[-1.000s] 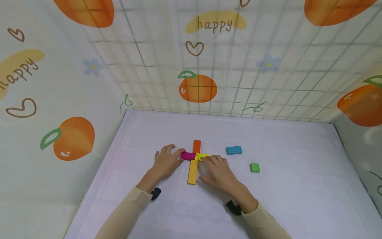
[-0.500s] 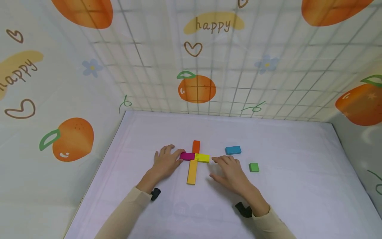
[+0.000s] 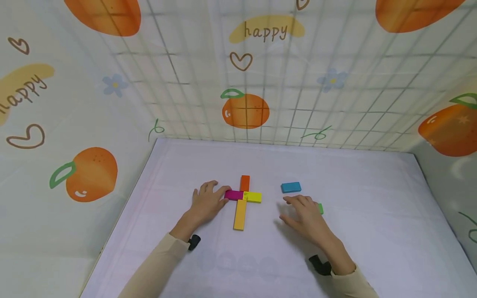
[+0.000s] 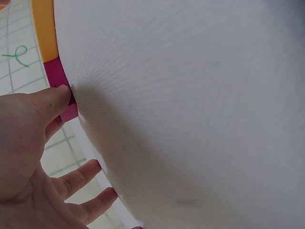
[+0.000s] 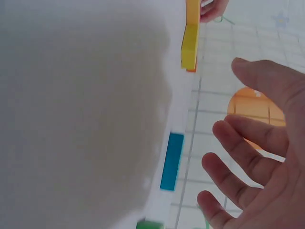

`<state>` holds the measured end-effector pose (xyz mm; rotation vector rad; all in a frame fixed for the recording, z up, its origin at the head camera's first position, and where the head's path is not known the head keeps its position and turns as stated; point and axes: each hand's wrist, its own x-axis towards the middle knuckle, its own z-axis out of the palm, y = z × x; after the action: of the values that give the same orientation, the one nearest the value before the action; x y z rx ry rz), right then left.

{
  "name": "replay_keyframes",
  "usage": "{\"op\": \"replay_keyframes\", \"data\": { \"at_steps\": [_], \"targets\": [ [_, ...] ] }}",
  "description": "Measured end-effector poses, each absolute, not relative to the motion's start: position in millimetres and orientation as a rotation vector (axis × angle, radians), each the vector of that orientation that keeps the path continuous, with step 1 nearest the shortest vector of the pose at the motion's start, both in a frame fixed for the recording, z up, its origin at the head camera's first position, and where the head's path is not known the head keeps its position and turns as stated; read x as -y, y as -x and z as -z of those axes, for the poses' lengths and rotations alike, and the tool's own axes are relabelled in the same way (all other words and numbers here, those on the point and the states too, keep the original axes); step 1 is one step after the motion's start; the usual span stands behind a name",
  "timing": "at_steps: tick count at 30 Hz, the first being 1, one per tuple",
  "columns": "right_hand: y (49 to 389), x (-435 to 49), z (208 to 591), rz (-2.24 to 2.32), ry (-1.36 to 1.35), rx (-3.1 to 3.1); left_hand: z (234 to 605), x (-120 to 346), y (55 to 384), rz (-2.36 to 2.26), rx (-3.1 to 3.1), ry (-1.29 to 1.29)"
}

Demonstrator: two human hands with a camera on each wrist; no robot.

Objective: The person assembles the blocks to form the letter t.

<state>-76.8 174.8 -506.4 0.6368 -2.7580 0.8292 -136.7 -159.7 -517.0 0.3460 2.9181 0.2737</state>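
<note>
In the head view, four-armed and flat on the table, a cross of blocks lies before me: a magenta block (image 3: 234, 195), a bright yellow block (image 3: 253, 198), an orange block (image 3: 244, 183) and a longer amber block (image 3: 239, 215). My left hand (image 3: 205, 203) pinches the magenta block's outer end between thumb and index finger; its other fingers are spread. Bent loosely, the fingers of my right hand (image 3: 307, 219) hold nothing. That hand hovers just below a blue block (image 3: 291, 187) and partly hides a small green block (image 3: 320, 208).
A white cloth covers the table (image 3: 380, 215). Behind it rises a patterned curtain (image 3: 179, 82) with printed oranges, and similar sheets stand at both sides. Black wrist mounts (image 3: 319, 265) sit under the forearms.
My right hand has left the bright yellow block and moved right, beside the blue and green blocks. The left hand stays on the magenta block.
</note>
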Motion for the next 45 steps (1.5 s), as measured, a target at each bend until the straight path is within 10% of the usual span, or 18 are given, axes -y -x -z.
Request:
{"op": "replay_keyframes", "data": {
  "at_steps": [45],
  "targets": [
    [74.1, -258.0, 511.1, -0.746, -0.242, 3.051, 514.3, 160.8, 136.2, -0.319, -2.905, -0.351]
  ]
}}
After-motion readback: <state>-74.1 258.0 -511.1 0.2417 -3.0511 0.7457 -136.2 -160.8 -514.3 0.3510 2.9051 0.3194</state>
